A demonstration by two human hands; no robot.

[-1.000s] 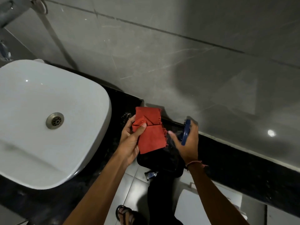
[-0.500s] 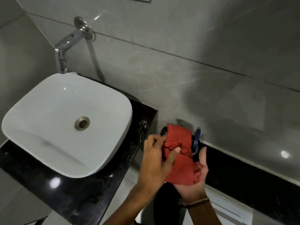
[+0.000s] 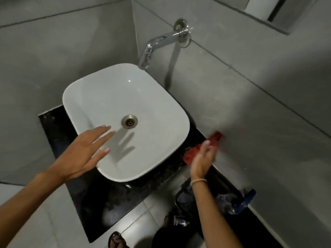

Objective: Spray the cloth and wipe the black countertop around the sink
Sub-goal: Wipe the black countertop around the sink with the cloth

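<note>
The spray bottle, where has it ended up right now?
In the head view the spray bottle lies low on the right, on the black countertop against the wall, just beyond the right forearm, well apart from the white sink.

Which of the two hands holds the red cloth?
The right hand holds the red cloth near the wall; the left hand is open and empty, at the sink's front.

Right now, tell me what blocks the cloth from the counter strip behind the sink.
The red cloth in the right hand sits on the black countertop at the white sink's right. The basin itself nearly meets the wall there, so the cloth must squeeze past it. The left hand hovers empty.
</note>
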